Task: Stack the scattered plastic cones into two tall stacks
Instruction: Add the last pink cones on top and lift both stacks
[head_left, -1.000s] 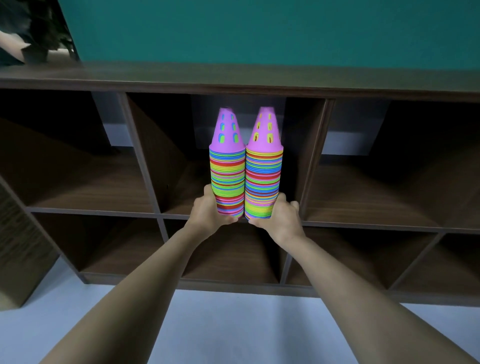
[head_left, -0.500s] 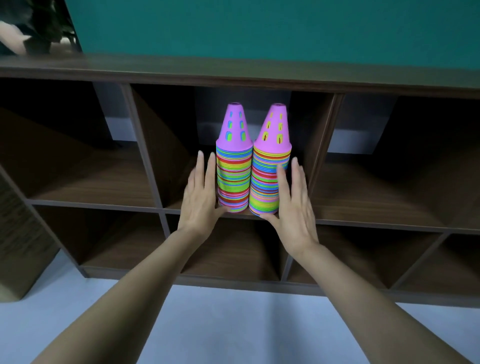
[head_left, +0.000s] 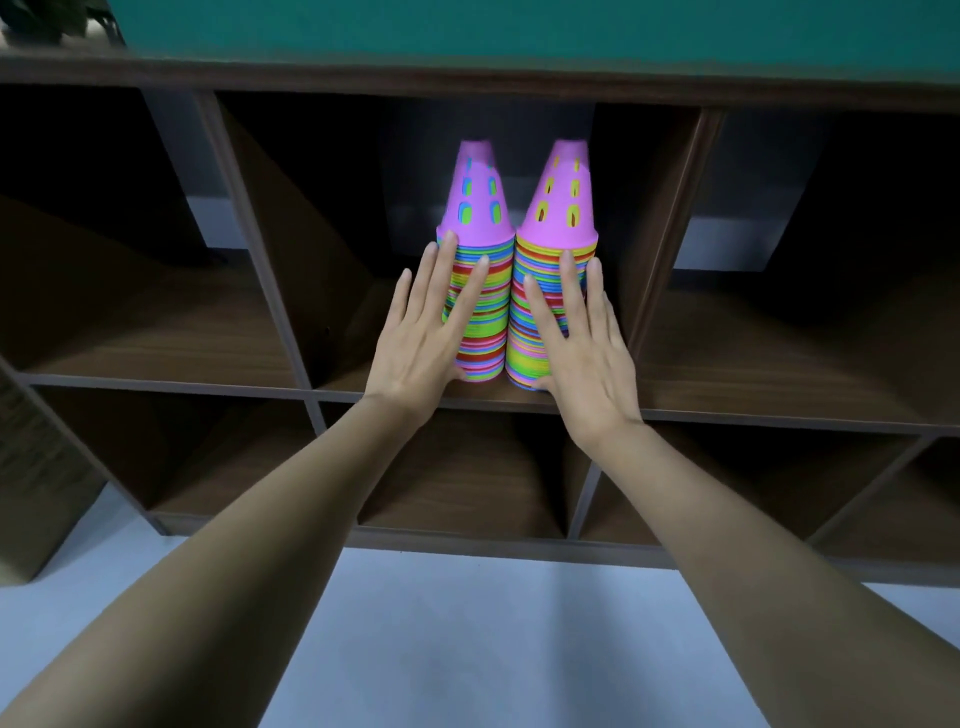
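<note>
Flat and open, the left grip (head_left: 423, 343) lay against the left stack (head_left: 493, 291), its fingers straight and slightly spread, the fingertips reaching almost to the rim of the top cone. Nothing was clasped. The right grip (head_left: 587, 358) was laid the same way on the right stack (head_left: 543, 260), fingers straight and apart, palm near the base.

Both stacks stood upright and touching each other near the front edge of the shelf board (head_left: 208, 387), in the upper middle compartment of a dark wood-grain shelf unit. Each was a tight column of thin plastic rims in bright stripes of red, green, yellow, blue and pink. Each was capped by a smooth pink cone with a flat top and small oval holes, through which blue and green showed on the left and yellow on the right.

An upright divider (head_left: 670, 234) stood just beside the right stack, close to the right grip's outer fingers, and another divider (head_left: 260, 234) stood farther off to the left. Beneath the unit lay a pale, smooth floor (head_left: 467, 623); a teal wall (head_left: 519, 26) rose above it, with dark plant leaves (head_left: 52, 21) in the top left corner.
</note>
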